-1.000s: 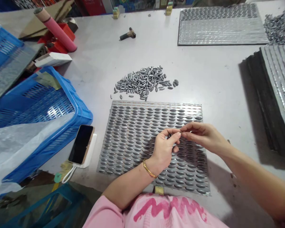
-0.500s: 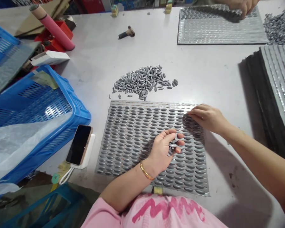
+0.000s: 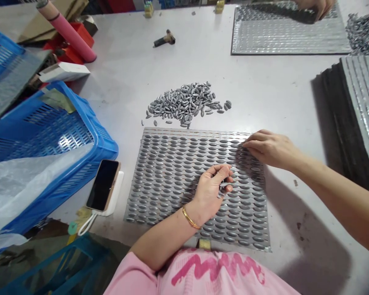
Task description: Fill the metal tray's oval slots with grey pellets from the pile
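A grey sheet (image 3: 160, 180) covered in rows of oval grey pieces lies on the table in front of me. Over its middle, my left hand (image 3: 213, 184) is curled around several small grey oval pieces (image 3: 224, 186), partly hidden by the fingers. At the sheet's upper right, my right hand (image 3: 264, 147) has its fingertips pinched together against the rows; whatever is between them is hidden. Just beyond the sheet's far edge sits a loose pile of the same oval pieces (image 3: 184, 101).
On the left stand a blue crate (image 3: 104, 139) with plastic film and a phone (image 3: 103, 186) on a white block. A stack of ridged sheets (image 3: 363, 106) is at right. Another person's hand (image 3: 320, 7) works over a second sheet (image 3: 289, 39). A dark-handled tool (image 3: 164, 39) lies farther back.
Fewer pieces show in my left hand, whose fingers have closed slightly more. My right hand stays at the sheet's upper right. The view has shifted a little.
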`<action>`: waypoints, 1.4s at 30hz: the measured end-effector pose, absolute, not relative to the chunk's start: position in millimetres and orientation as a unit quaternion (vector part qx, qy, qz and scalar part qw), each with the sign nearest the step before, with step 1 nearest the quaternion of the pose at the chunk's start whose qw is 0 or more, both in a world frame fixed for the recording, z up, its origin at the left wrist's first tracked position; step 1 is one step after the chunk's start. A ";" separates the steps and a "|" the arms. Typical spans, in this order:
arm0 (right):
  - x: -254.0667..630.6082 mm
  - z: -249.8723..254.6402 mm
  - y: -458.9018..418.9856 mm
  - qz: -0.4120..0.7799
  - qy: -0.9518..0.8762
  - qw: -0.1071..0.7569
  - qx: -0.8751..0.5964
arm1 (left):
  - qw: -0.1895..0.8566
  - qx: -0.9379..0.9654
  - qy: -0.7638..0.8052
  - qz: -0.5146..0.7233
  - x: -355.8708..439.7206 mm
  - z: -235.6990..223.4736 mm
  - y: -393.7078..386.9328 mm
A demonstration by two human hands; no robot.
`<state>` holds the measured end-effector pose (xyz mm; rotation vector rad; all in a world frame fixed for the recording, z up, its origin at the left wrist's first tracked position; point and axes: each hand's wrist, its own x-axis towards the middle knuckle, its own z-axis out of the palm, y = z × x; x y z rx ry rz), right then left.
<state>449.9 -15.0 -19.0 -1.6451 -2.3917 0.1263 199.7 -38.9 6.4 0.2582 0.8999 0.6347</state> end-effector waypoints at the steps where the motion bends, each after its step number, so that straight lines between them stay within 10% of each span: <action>1: 444.7 -15.9 -18.2 0.063 -0.804 0.149 -0.573 | 0.842 0.122 0.427 0.307 199.7 5.8 -38.7; 10: 386.0 12.4 -59.1 0.331 -0.721 0.339 -0.506 | 0.869 0.125 0.387 0.281 199.0 4.0 -39.4; 24: 414.6 -3.9 -50.6 0.140 -0.749 0.381 -0.524 | 0.861 0.057 0.436 0.256 202.0 6.6 -35.9; 42: 467.2 -44.5 -16.4 -0.035 -0.840 0.162 -0.517 | 0.858 0.095 0.446 0.236 200.0 11.1 -37.7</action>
